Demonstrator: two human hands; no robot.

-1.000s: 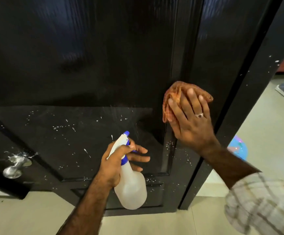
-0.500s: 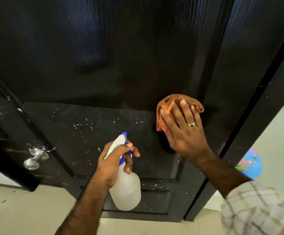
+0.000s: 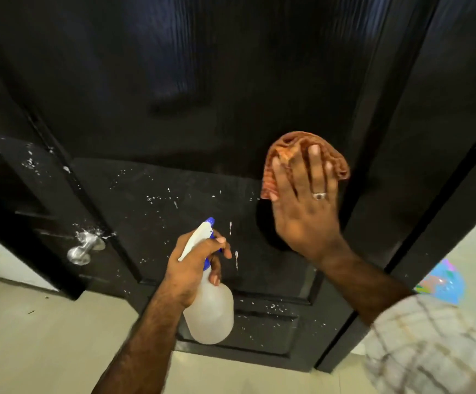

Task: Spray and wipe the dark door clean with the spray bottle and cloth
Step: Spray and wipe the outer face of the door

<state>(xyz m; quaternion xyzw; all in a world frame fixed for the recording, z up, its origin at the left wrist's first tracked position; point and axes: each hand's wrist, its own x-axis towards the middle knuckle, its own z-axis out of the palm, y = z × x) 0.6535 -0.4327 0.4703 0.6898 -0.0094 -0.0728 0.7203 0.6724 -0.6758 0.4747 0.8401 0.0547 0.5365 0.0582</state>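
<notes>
Evidently much is left: white specks are scattered across the dark door [image 3: 174, 123] toward 7 o'clock. The orange cloth [image 3: 288, 149] is pressed flat by the right hand [image 3: 305, 211], fingers straight; the spray bottle [image 3: 209, 311] is gripped by the left hand [image 3: 194, 268], fingers curled round its neck.

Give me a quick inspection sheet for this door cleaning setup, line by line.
Surface: dark door, white specks and drips across its lower panel.
Job's things: spray bottle, nozzle aimed at the door; orange cloth flat on the door.
Clutter: colourful object on the floor.
Grippers: left hand grips the bottle neck; right hand presses the cloth with straight fingers.
Cables: nothing seen.
Surroundings: metal door handle, pale tiled floor.
</notes>
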